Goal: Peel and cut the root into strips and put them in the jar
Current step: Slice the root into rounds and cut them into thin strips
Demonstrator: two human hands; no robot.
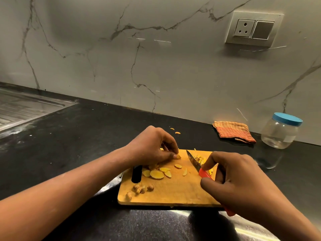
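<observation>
Right hand (243, 180) is gripping the red-handled knife (194, 161); left hand (154, 146) is pinching 1 root slice (178, 156) on the board (173, 192).

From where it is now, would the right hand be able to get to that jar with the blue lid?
Probably yes: only bare counter lies between the right hand and the jar, but that hand grips the knife and the lid is on.

Left of the left hand (152, 146), bare desk (78, 136) – open run to the sink (26, 105). Between the hands, slices (157, 173) and the knife (193, 160) blade clutter the board (173, 192). Beyond the right hand (239, 180), cloth (234, 131) and lidded jar (279, 133) block the wall side – narrow gap between them.
</observation>
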